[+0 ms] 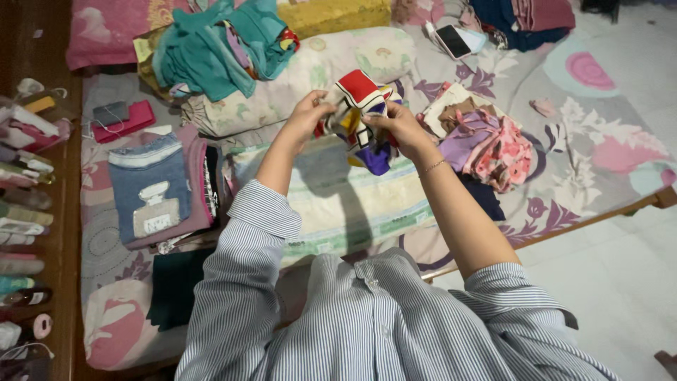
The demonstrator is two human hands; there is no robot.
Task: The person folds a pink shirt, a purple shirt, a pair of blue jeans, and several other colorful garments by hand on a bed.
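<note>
Both my hands hold up a small multicoloured garment (361, 95) with red, white, yellow and purple patches, bunched between them above a bed. My left hand (307, 116) grips its left side and my right hand (399, 123) grips its right side, a thin bracelet on that wrist. Below the garment lies a pale striped folded cloth (345, 197) on the bedsheet. I wear a blue-and-white striped shirt with rolled sleeves.
A folded blue top on mauve clothes (151, 187) lies at left, a teal heap (211, 49) behind it. A pile of pink and purple clothes (486, 141) sits at right. A phone (453, 40) rests at the back. A wooden shelf with bottles (25, 212) runs along the left edge.
</note>
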